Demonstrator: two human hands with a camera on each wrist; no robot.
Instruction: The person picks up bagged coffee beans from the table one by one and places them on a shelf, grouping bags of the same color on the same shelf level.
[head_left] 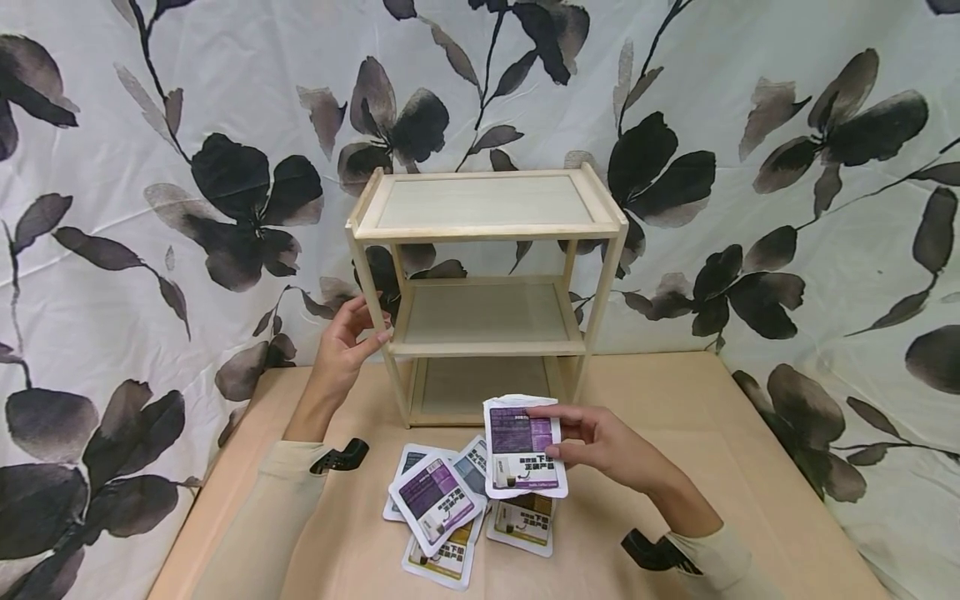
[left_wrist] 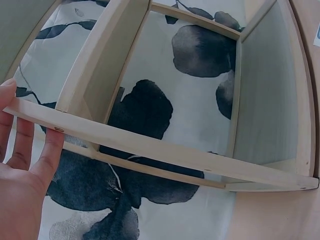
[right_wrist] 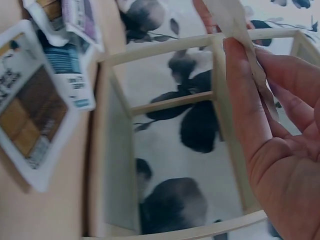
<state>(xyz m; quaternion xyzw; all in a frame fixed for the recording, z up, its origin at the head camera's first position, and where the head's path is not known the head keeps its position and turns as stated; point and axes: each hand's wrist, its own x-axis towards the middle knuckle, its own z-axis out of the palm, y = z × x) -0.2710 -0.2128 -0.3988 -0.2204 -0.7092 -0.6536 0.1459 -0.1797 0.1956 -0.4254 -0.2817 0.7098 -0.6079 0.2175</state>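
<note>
One packet, purple and white, is held up before the shelf, a little right of the shelf's middle; in the head view its far edge overlaps the front of the bottom tier. Its long axis points roughly toward the shelf, printed face turned to the wearer. Whether it touches the shelf, I cannot tell.

The right hand is the nearer one: thumb and fingers pinch the packet by its right side, so it lies to the left of that hand. The left hand is at the shelf's left front post, near the middle tier, its thumb and fingers lightly closed about the wood.

At least five loose packets, with purple, blue and yellow prints, lie in front of the shelf. A tan table bears the shelf; floral cloth hangs behind it.
</note>
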